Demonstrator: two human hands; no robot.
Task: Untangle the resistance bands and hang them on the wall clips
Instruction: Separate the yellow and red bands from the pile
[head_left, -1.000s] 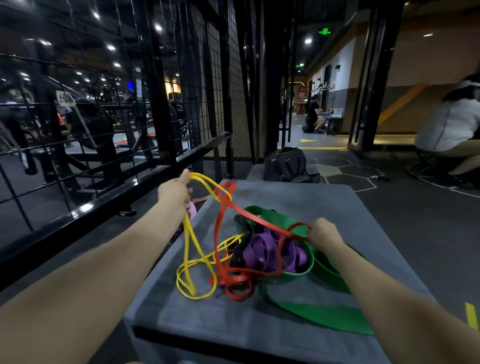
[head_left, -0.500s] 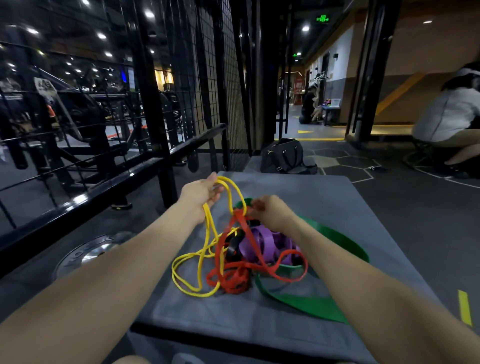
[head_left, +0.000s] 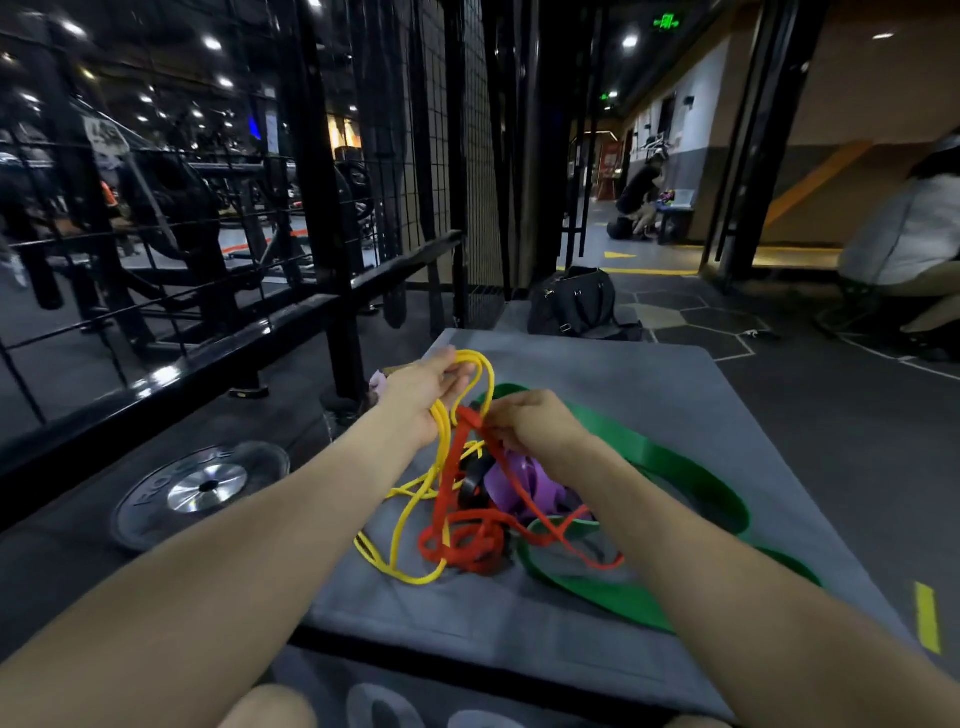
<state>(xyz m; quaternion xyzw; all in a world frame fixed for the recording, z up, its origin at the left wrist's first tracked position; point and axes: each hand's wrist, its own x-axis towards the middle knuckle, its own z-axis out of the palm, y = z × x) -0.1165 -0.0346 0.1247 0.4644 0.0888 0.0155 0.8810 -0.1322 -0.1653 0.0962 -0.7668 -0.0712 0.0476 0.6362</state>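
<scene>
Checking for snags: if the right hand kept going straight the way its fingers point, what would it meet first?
Probably the yellow band held by the left hand; the right hand, pinching the red band, points left toward it. Depth is unclear.

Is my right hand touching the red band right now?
Touching. The head view shows the right hand with its fingers pinching the red band where it rises from the tangle.

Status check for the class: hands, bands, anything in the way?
Left hand holds yellow band. Right hand pinches red band. Purple band and green band tangled in; none hung.
</scene>
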